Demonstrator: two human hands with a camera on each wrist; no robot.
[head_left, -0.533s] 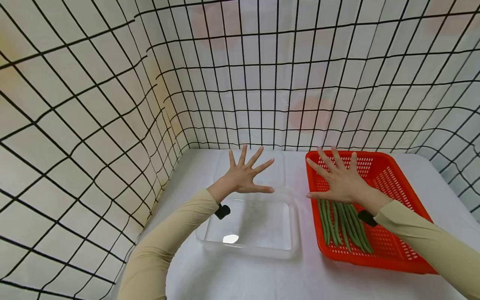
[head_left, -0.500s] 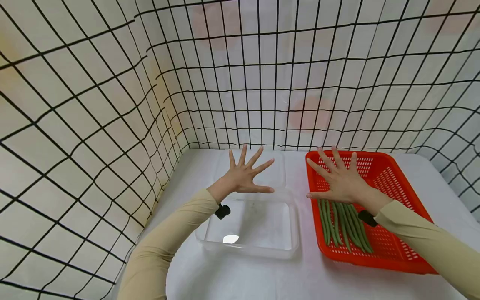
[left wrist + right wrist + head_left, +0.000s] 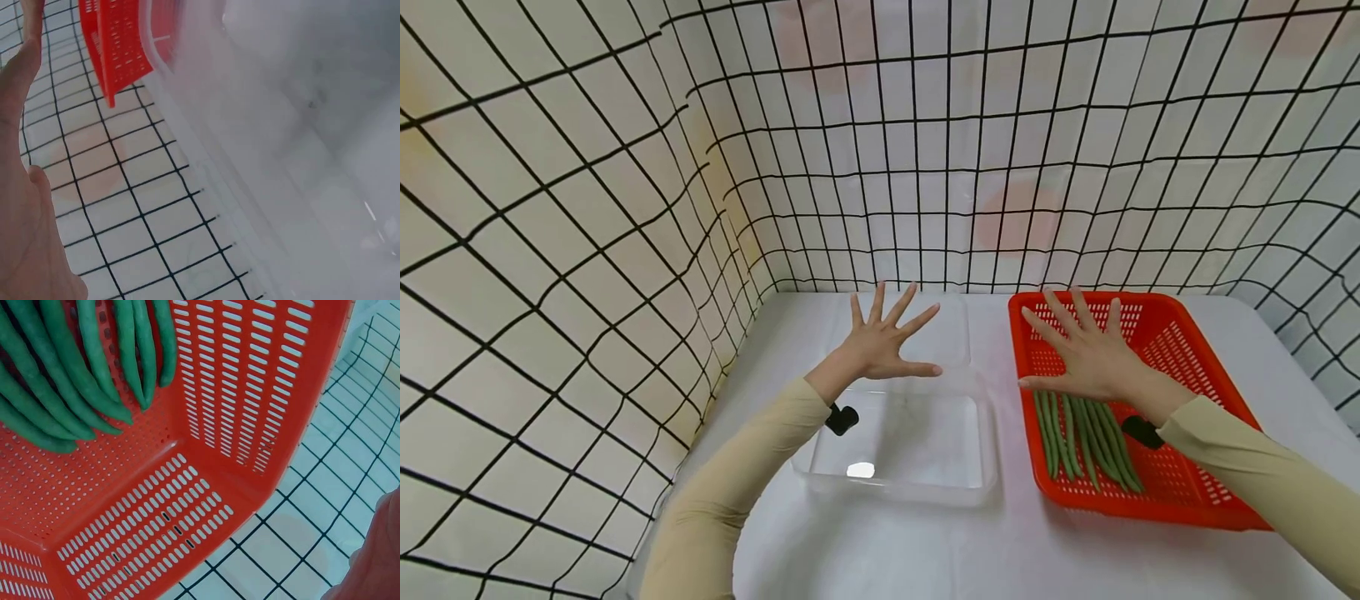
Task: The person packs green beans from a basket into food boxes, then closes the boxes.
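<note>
My left hand (image 3: pixel 880 346) hangs above the far side of a clear plastic container (image 3: pixel 898 492), its fingers spread wide and straight. Over the red basket (image 3: pixel 1157 517), my right hand (image 3: pixel 1093 358) is likewise splayed and holds nothing. Several green beans (image 3: pixel 1093 446) lie side by side in the basket's left half, their far ends hidden under the right hand. The right wrist view shows the bean tips (image 3: pixel 81 381) on the perforated basket floor. In the left wrist view the container (image 3: pixel 281 156) fills the right side, with part of the hand at the left edge.
A flat clear lid (image 3: pixel 943 329) lies behind the container on the white-covered table (image 3: pixel 880 550). Black netting (image 3: pixel 947 167) over pale cloth walls encloses the back and both sides. The basket stands just right of the container.
The whole head view has shifted slightly, so the scene sits a little higher. My left hand has drifted slightly left and the right hand slightly right, both still spread.
</note>
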